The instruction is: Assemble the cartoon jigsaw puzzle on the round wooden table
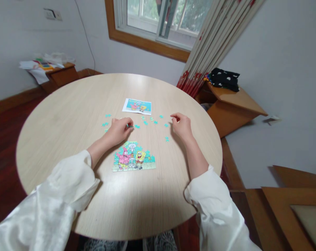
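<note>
My left hand (pixel 120 130) is over the loose pieces, its fingers closed in a pinch with a bit of teal puzzle piece (pixel 130 126) showing at the fingertips. To the right, my right hand (pixel 182 126) hovers loosely curled; a gap shows between its fingers and nothing is visible in them. Nearer to me lies a partly assembled jigsaw puzzle (pixel 134 160) with pink, grey-green and yellow cartoon figures; its upper edge is ragged. Several loose teal pieces (pixel 155 122) are scattered between and around the hands. One piece (pixel 167 139) lies just left of my right wrist.
A printed reference picture (pixel 137 106) lies beyond the pieces on the round wooden table (pixel 69 111). Small wooden stands hold papers (pixel 46 64) at the left and a black cloth (pixel 224 79) at the right. A wooden chair (pixel 291 198) stands at lower right.
</note>
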Motion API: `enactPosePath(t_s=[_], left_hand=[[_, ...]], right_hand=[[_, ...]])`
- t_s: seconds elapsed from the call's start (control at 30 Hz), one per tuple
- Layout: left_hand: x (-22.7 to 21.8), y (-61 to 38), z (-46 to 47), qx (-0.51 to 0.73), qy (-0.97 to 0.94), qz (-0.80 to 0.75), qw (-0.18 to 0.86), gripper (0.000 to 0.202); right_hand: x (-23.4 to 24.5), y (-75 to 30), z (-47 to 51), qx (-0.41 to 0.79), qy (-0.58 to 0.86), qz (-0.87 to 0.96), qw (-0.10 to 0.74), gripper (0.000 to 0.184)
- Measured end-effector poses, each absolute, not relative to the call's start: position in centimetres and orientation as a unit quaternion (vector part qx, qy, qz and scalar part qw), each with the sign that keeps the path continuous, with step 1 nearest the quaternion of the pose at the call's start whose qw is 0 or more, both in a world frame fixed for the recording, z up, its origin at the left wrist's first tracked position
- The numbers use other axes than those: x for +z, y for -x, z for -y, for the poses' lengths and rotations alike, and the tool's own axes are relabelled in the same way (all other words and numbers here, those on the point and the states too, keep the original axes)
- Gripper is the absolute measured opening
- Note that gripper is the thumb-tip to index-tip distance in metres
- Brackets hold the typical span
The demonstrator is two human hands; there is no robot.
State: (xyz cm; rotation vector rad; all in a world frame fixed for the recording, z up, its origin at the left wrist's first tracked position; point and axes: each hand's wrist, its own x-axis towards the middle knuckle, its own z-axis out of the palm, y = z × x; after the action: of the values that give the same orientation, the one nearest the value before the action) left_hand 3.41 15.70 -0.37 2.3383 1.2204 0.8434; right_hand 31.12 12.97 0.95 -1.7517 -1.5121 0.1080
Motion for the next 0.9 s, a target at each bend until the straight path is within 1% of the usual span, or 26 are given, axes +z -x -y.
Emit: enactPosePath(t_s=[0.03,0.1,0.17,0.3,0.37,0.4,0.47,0.5,0.57,0.63,0.7,0.8,0.9], left_hand=[[-0.2,-3.3,-15.8,0.354,-0.799,-0.438,0.211,0.001],[0.1,-2.8,-16.2,0.464,-0.709,-0.463,0.259,0.003],[0.3,-2.1,-16.9,0.538,-0.616,-0.491,0.300,0.005],[0.4,-0.8,-18.0,0.596,-0.503,-0.516,0.355,0.006],[0.5,-0.5,-18.2,0.609,-0.469,-0.521,0.371,0.007],[0.5,-0.4,-18.2,0.612,-0.460,-0.521,0.376,0.007],[0.7,-0.5,-18.1,0.615,-0.451,-0.522,0.382,0.008],[0.7,-0.6,-18.0,0.614,-0.450,-0.523,0.383,0.009],[0.8,-0.7,-17.9,0.613,-0.448,-0.525,0.385,0.010],[0.8,-0.6,-17.9,0.616,-0.441,-0.527,0.387,0.011],[0.9,-0.3,-18.1,0.629,-0.422,-0.525,0.388,0.011],[1.0,0.6,-18.5,0.656,-0.389,-0.511,0.398,0.010],[1.2,1.4,-18.7,0.666,-0.358,-0.495,0.429,0.010]], right_hand=[[0.9,-31.4,-13.1,0.046,0.695,0.591,0.407,0.028],[0.7,-31.8,-13.2,0.053,0.699,0.578,0.419,0.028],[0.7,-32.3,-13.3,0.057,0.706,0.558,0.433,0.029],[1.0,-33.3,-13.1,0.070,0.733,0.504,0.452,0.029],[1.5,-33.7,-12.7,0.114,0.737,0.499,0.441,0.024],[1.8,-33.7,-12.4,0.162,0.727,0.518,0.422,0.020],[2.3,-33.7,-11.7,0.288,0.673,0.587,0.345,0.011],[2.6,-33.6,-11.4,0.347,0.636,0.622,0.298,0.010],[3.0,-33.2,-10.8,0.418,0.576,0.667,0.220,0.021],[3.1,-33.0,-10.6,0.433,0.563,0.678,0.189,0.028],[3.1,-32.8,-10.7,0.430,0.567,0.680,0.175,0.031],[2.9,-32.6,-11.0,0.417,0.580,0.682,0.159,0.026],[2.8,-32.6,-11.1,0.406,0.585,0.687,0.147,0.018]])
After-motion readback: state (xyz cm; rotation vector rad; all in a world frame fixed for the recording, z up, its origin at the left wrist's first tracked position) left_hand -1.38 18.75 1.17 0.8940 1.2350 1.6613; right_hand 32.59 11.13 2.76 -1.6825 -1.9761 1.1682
